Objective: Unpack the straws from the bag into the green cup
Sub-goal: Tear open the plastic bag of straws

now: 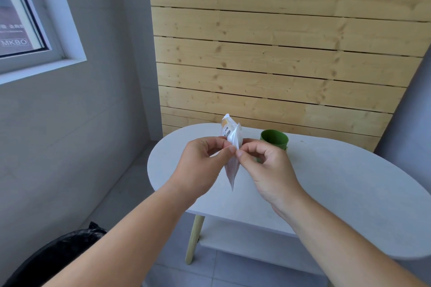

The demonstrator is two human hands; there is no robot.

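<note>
Glossy white plastic bag (231, 147) with orange and black print near its top; solid dark green cup (274, 139); plain white oval tabletop (338, 184), pale wooden leg (194, 239); knotty light pine slat wall (279, 53); black bin bag (58, 256)

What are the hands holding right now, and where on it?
Both hands hold the white bag upright above the table: left hand and right hand each pinch an opposite side of it near its middle, thumb against forefinger.

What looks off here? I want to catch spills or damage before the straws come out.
Nothing stands out. The green cup stands upright on the white table; both hands pinch the bag above it.
</note>
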